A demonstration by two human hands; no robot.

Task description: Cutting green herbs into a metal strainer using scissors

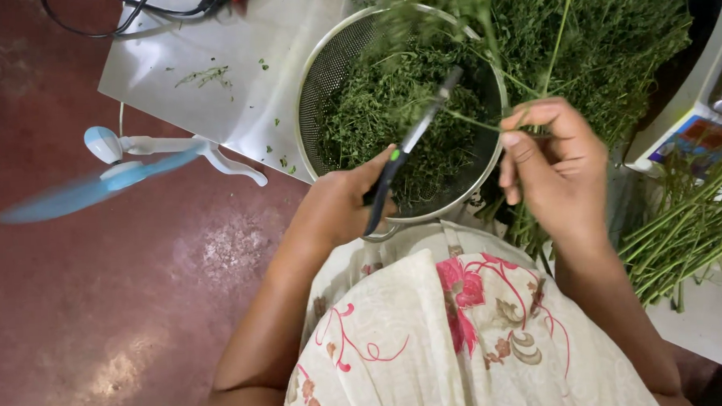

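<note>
So your left hand (341,208) is wrapped around the black handles of the scissors (411,144), blades pointing up and away over the metal colander (315,75), and your right hand (558,166) is closed in a pinch on a thin green herb stem (475,123) that runs across to the blade tips; whether the blades are actually touching it I can't quite tell, that bit is blurred. The stem looks super light and bendy, the leafy top flops, so pinching it low on the bare stalk like you're doing gives the most control, and the small leaves would probably bruise if squeezed. The colander is sitting right in front of your lap, already holding a good layer of snipped greens (389,112). Just behind it there's a big heap of uncut herb bunches (613,29), and a pile of bare stalks (687,229) off to your right. The colander overlaps a shiny steel sheet (184,64) with a few stray leaf bits on it, and that's lying on a dark red polished floor (98,320). A little blue and white fan (120,161) is spinning on your left, some black cable (141,9) is up top, and there's a colourful box (695,140) on the right edge
</note>
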